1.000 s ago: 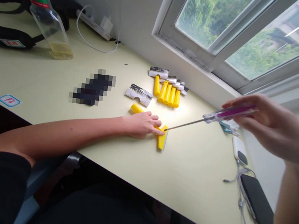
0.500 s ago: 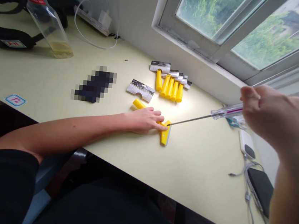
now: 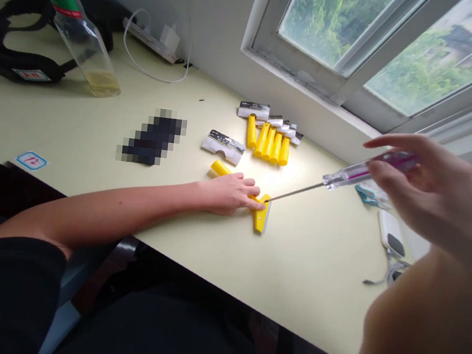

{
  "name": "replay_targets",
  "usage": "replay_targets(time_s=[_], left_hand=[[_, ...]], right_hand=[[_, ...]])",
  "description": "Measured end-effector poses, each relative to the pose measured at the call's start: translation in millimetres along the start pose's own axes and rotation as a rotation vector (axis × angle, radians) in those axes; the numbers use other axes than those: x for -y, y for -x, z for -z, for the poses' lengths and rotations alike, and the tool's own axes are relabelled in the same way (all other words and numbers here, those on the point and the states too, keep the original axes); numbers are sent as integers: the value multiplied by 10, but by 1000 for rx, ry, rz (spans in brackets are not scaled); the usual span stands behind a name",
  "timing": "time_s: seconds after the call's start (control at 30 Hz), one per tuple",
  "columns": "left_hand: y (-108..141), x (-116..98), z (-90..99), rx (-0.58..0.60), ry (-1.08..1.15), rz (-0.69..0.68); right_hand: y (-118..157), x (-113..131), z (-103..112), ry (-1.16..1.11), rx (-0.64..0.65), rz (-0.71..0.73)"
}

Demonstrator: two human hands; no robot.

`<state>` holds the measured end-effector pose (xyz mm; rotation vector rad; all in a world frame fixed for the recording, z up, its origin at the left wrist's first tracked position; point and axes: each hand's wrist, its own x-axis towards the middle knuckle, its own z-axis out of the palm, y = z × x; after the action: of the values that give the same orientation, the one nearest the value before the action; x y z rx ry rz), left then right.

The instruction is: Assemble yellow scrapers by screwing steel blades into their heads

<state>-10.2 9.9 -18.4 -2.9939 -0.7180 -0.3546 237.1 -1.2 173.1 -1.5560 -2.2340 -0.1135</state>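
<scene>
My left hand point(image 3: 233, 193) lies over the handle of a yellow scraper point(image 3: 260, 221) and holds it down on the table, its index finger on the scraper's head. The blade edge of the scraper faces right. In my right hand point(image 3: 431, 185) is a clear screwdriver point(image 3: 349, 174) with a purple streak in its handle, held between thumb and fingers. Its thin shaft slants down to the left, and the tip meets the upper part of the scraper's head. Behind them, several yellow scrapers point(image 3: 269, 144) lie in a row beside their cards.
A loose card point(image 3: 223, 146) lies behind my left hand. A pixelated dark object point(image 3: 152, 140), a tilted bottle point(image 3: 85, 55) and a black headset point(image 3: 27, 65) are at the left. At the right are a white device point(image 3: 390, 233), cables and a blue clip point(image 3: 366, 195).
The fingers of my right hand have loosened from a fist around the screwdriver handle, and the index finger is now raised. My left hand stays on the scraper. The view has shifted slightly.
</scene>
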Motion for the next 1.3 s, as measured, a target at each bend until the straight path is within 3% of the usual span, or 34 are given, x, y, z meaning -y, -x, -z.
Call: replay_targets(time_s=[0.1,0.23,0.3,0.4,0.47,0.57,0.7,0.8,0.97,1.1,1.23,1.3], left_hand=[[-4,-5,16,24,-4,7],[-16,-10,24,56,-15,0],[-20,-6,14,51,-29,-1],[-22,5,-10,30,-34,-5],[-19,11,-21,14,-28,-11],[-18,11,-24,5,-29,-6],[-27,11,-21,20,-34,3],[-37,17,-18,29,-30,-1],[-40,13,-6,30,-18,9],[-37,6,-1,38,-12,18],[-36,6,-1,35,-21,17],[-38,5,-1,36,-20,14]], right_hand=[[70,34,-25,-50,-26,-24],[98,73,-173,135,-276,-158],[82,46,-238,-157,-319,-69],[24,-18,-351,-739,-284,83],[-33,-25,-476,-937,-370,166],[-119,42,-733,-1083,-580,284],[-191,144,-1012,-1058,-756,151],[-223,142,-1088,-981,-847,123],[-228,51,-1032,-1078,-744,234],[-126,36,-862,-743,-704,174],[34,141,-648,-547,-584,355],[90,196,-575,-506,-504,379]])
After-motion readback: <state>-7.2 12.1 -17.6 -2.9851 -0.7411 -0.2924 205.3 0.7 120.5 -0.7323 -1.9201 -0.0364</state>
